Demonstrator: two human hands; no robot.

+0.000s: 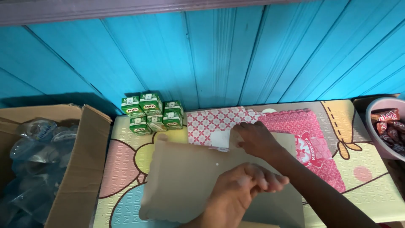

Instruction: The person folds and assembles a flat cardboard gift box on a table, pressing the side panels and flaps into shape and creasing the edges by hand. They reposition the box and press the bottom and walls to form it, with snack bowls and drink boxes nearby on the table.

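Observation:
A flat brown paper bag lies on a pastel cartoon play mat. My right hand reaches in from the lower right, and its fingers grip the bag's upper edge. My left hand comes up from the bottom centre with its fingers curled, pinching the bag's paper near the middle. Just behind the bag lie pink-and-white patterned paper bags and a stack of darker pink ones, partly covered by my right hand.
Several small green drink cartons stand against the blue plank wall. An open cardboard box holding clear plastic cups sits at the left. A pink bowl of wrapped sweets is at the right edge.

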